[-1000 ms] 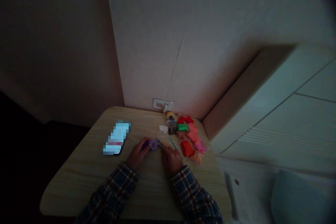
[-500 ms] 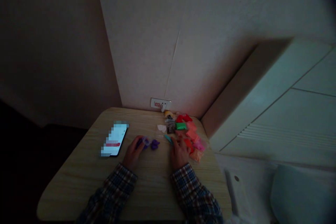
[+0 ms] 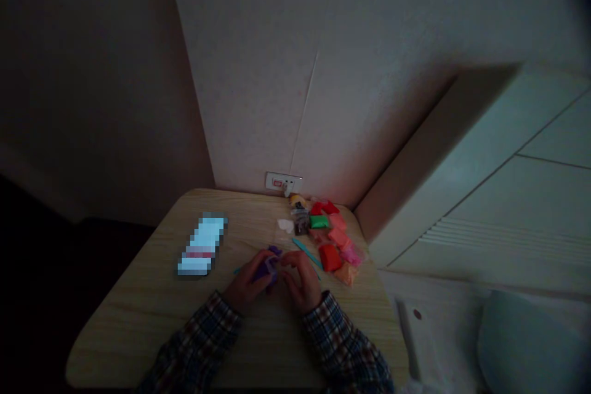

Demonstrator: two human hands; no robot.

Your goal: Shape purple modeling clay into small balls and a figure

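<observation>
My left hand (image 3: 247,283) is closed around a clear bag of purple clay (image 3: 263,271), held just above the table. From the other side, the curled fingers of my right hand (image 3: 301,280) meet the edge of this bag; their exact grip is dim. A loose lump of purple clay (image 3: 275,250) lies just beyond the hands. To the right of it, a turquoise modelling tool (image 3: 306,251) rests on the wood. A small turquoise tip (image 3: 237,270) sticks out beside my left hand, the rest of it hidden.
A phone (image 3: 203,246) with a lit, blurred screen lies on the table (image 3: 152,320) at left. Several bags of clay stand at right, among them a red one (image 3: 330,257) and a green one (image 3: 319,221). White pieces (image 3: 285,226) lie farther back, below a wall socket (image 3: 283,183).
My right hand has let go of the turquoise tool, leaving it on the table, and moved left to the bag. My left hand has shifted right and nearer with the bag.
</observation>
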